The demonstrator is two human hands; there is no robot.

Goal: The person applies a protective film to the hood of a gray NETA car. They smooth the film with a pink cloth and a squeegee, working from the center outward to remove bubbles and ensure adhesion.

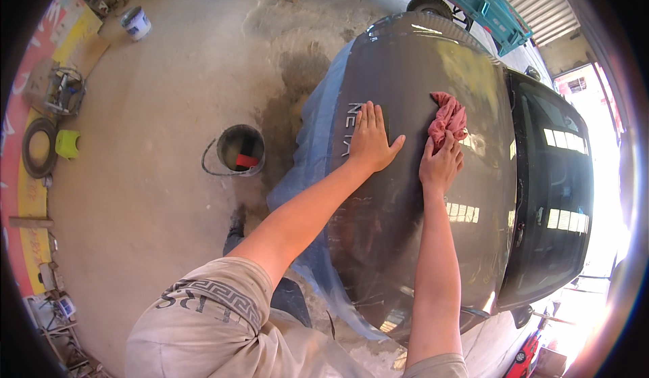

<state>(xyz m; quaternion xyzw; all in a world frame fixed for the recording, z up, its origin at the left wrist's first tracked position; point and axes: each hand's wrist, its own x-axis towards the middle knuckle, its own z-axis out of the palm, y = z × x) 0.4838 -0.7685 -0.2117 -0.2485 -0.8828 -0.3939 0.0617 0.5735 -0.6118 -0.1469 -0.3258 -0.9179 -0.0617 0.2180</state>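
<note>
My left hand [374, 142] lies flat on the dark hood [390, 68] of a car, fingers extended and thumb spread. It partly covers raised metal letters [351, 119] near the hood's front edge. Beside its fingers shows the edge of a thin dark sheet [386, 119], perhaps sandpaper; how much lies under the palm is hidden. Farther toward the windshield, my right hand [441, 165] grips a crumpled reddish-pink cloth [448, 114] against the hood. Dull yellowish patches [469, 68] mark the paint beyond the cloth.
Blue plastic film [314, 139] hangs along the car's front. A black bucket [241, 139] with a red block [246, 161] inside stands on wet-stained concrete. Toward the left wall are a tire [38, 148], a green stool [67, 143] and a white pail [136, 24]. A teal truck frame [476, 2] stands beyond.
</note>
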